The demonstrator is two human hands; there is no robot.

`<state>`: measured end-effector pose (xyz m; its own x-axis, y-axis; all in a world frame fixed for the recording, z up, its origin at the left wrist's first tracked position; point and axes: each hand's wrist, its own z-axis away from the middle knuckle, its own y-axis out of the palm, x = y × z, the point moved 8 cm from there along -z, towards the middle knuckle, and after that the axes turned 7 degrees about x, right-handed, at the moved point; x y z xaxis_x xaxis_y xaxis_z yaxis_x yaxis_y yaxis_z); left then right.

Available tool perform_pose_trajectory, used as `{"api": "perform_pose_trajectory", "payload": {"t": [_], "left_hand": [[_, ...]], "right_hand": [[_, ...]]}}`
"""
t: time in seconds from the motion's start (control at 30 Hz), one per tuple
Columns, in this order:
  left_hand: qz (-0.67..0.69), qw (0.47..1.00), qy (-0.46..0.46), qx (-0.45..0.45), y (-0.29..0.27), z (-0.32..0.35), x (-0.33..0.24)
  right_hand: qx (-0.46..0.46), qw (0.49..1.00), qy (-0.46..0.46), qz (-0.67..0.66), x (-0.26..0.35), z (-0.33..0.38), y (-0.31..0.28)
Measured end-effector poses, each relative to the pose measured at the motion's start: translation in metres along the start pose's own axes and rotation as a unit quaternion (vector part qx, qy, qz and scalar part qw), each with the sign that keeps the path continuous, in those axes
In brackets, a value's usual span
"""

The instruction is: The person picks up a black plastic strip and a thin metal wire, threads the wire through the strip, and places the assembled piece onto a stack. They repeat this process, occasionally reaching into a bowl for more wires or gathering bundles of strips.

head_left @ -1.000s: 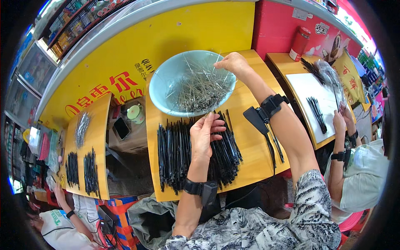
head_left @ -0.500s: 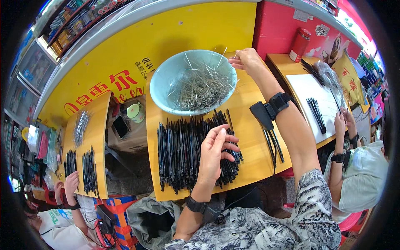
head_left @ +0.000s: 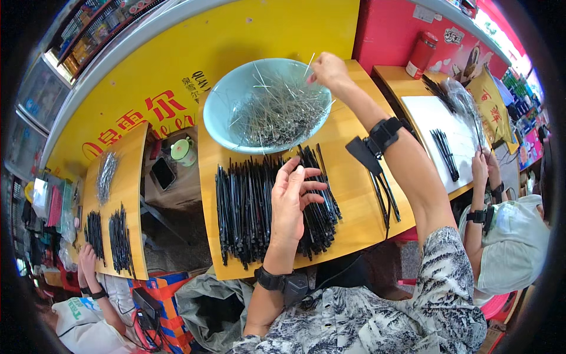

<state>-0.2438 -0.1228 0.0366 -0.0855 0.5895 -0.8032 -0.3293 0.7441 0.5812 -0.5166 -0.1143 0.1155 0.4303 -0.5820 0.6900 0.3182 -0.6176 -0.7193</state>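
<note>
Head view: I noted left hand (head_left: 288,203), fingers parted, over black strips (head_left: 243,212); right hand (head_left: 328,71) by the bowl (head_left: 225,109), grip unclear. Wires (head_left: 282,115) lay inside. Seemingly wire-picking; next called for isolating one.

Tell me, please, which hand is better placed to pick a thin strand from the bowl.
Probably the right hand: it is at the right rim of the bowl, close to the strands. The left hand is lower, over the black strips.
</note>
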Motion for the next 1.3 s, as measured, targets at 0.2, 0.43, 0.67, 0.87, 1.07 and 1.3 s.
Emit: {"api": "perform_pose_trajectory", "payload": {"t": [0.2,0.43,0.67,0.87,1.07,1.3], "left_hand": [[0.031,0.999,0.001,0.018,0.003,-0.002,0.000],[-0.027,0.998,0.005,-0.061,-0.003,-0.014,-0.007],[-0.631,0.659,0.391,-0.120,0.053,-0.032,-0.102],[-0.706,0.634,0.298,-0.102,0.030,-0.074,-0.077],[-0.722,0.625,0.269,-0.125,0.039,-0.073,-0.081],[-0.698,0.627,0.310,-0.155,0.042,-0.072,-0.083]], "right_hand": [[-0.117,0.987,0.100,-0.043,-0.024,0.003,-0.024],[-0.102,0.988,0.005,-0.118,0.004,0.014,-0.019],[-0.002,0.951,-0.014,-0.309,0.008,0.025,-0.011],[-0.009,0.942,0.038,-0.334,-0.014,0.027,-0.011],[-0.140,0.882,0.078,-0.444,-0.046,0.009,-0.041],[-0.145,0.906,0.053,-0.394,-0.038,-0.006,-0.049]]}}
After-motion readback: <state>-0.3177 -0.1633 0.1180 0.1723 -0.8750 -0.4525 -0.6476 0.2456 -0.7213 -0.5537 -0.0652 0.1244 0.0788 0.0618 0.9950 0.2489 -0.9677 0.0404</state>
